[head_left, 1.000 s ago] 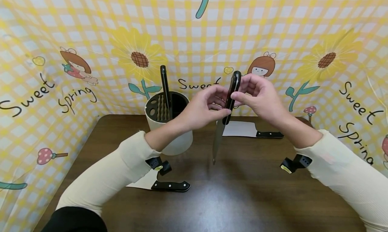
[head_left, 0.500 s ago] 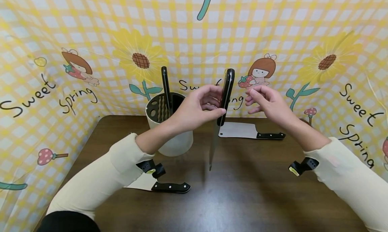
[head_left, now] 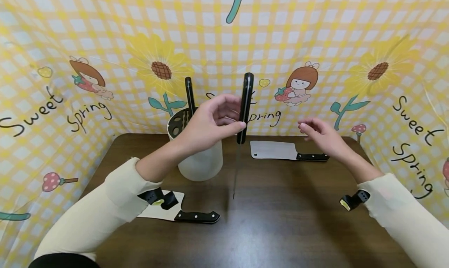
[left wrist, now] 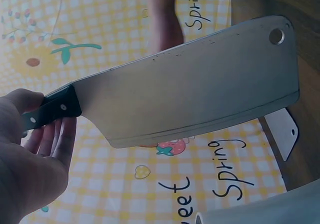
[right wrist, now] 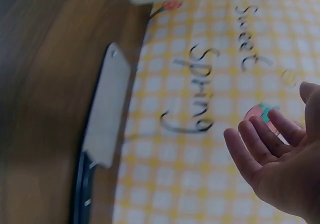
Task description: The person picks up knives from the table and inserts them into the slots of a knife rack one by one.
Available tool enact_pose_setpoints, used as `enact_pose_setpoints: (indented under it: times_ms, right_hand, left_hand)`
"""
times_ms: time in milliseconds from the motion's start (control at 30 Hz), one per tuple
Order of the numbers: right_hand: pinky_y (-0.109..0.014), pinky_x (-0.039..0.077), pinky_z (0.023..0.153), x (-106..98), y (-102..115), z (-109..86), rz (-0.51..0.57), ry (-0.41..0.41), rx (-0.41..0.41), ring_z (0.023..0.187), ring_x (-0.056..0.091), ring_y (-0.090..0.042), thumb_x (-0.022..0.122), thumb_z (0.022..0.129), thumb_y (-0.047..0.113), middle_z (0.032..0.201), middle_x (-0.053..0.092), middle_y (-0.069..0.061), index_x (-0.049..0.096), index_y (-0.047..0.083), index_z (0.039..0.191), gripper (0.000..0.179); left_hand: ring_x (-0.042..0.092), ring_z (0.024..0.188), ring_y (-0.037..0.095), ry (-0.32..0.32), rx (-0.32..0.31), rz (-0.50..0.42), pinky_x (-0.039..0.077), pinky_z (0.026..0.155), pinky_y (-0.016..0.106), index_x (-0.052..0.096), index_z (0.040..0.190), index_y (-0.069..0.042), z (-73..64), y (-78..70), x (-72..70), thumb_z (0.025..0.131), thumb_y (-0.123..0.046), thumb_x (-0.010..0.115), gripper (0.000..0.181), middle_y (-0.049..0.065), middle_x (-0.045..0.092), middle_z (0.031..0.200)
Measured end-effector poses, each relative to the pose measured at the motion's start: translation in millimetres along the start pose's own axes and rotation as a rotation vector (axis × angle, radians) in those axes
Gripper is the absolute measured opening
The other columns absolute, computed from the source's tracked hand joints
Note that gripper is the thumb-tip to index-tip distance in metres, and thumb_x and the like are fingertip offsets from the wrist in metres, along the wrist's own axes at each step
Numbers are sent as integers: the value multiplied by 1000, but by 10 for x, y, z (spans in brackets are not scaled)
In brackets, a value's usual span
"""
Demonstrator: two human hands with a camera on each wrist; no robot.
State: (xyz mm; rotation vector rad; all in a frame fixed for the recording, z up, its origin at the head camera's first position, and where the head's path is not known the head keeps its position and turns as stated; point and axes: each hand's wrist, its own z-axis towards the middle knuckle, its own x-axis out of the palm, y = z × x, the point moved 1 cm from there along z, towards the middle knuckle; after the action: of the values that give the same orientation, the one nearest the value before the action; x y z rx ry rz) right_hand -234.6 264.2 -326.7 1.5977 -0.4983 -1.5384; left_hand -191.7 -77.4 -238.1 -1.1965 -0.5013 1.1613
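My left hand [head_left: 212, 124] grips the black riveted handle of a cleaver [left wrist: 190, 89], thumb on one side and fingers on the other. In the head view the handle points up and the blade, seen edge-on, hangs tip down over the table. The wrist view shows its broad steel face with a hole in one corner. Left of it stands a white round knife block [head_left: 201, 164], partly hidden by my left hand, with a black-handled knife [head_left: 190, 90] in it. My right hand [head_left: 322, 137] holds nothing, its fingers loosely bent, above the handle end of a second cleaver [head_left: 273, 150] lying on the table.
Another cleaver [head_left: 197, 217] lies at the front left of the brown wooden table [head_left: 280, 221], its blade partly under my left forearm in view. A yellow checked cloth [head_left: 224, 46] rises along the back and sides.
My right hand has let go of the cleaver's handle and drawn away to the right and down. My left hand has carried the cleaver left, toward the knife block, turning its blade edge-on.
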Motion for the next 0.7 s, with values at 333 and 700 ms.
enact_pose_setpoints:
  times_ms: [333, 700]
  right_hand:
    - [-62, 46, 99, -55, -557, -91, -222, -36, -41, 122, 56, -43, 56, 107, 25, 131, 59, -28, 54, -7, 135, 42]
    - [-67, 39, 104, -47, -1092, -118, -435, 95, 12, 130, 46, -53, 63, 103, 22, 141, 50, -34, 49, -11, 141, 52]
  left_hand:
    - [64, 103, 23, -62, 7, -12, 57, 91, 30, 53, 133, 6, -135, -119, -214, 91, 6, 69, 45, 15, 63, 120]
    - [63, 98, 23, -171, 87, -82, 55, 91, 26, 57, 124, 3, -157, -261, -460, 88, 9, 67, 37, 10, 63, 112]
